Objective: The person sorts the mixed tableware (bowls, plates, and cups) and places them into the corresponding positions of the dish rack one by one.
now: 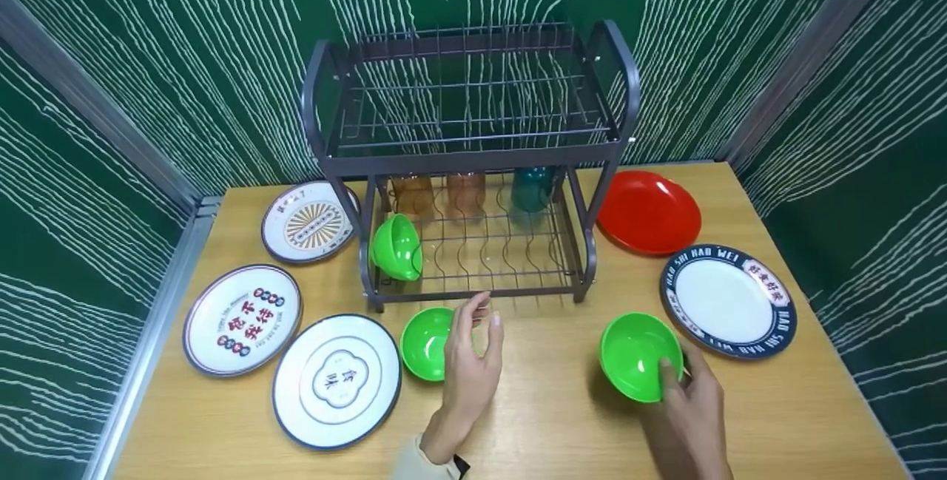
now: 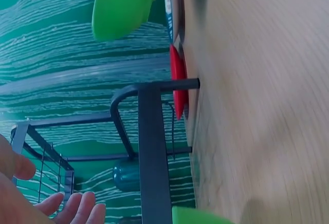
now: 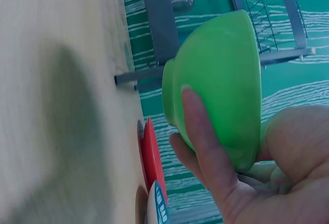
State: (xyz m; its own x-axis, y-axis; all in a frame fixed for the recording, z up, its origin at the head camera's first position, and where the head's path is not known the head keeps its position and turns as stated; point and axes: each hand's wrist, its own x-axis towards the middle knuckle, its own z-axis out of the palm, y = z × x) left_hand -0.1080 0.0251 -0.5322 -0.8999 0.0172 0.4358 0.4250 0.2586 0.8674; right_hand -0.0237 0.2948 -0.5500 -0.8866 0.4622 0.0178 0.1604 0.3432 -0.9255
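Observation:
My right hand (image 1: 692, 399) grips a green bowl (image 1: 629, 354) by its rim, thumb inside and fingers outside. The right wrist view shows that bowl (image 3: 221, 80) held above the table, its shadow falling on the wood. My left hand (image 1: 473, 362) hovers with fingers extended and nothing in them, partly covering a second green bowl (image 1: 425, 343) on the table. In the left wrist view the left hand's fingers (image 2: 77, 208) are loosely spread. A third green bowl (image 1: 398, 247) leans on its side at the left of the dark rack's lower tier (image 1: 481, 292).
Three cups stand at the back of the lower tier: an amber cup (image 1: 413, 195), an orange cup (image 1: 466, 194) and a teal cup (image 1: 531, 190). Patterned white plates (image 1: 296, 406) lie left of the rack. A red plate (image 1: 651, 214) and a blue-rimmed plate (image 1: 729, 302) lie right.

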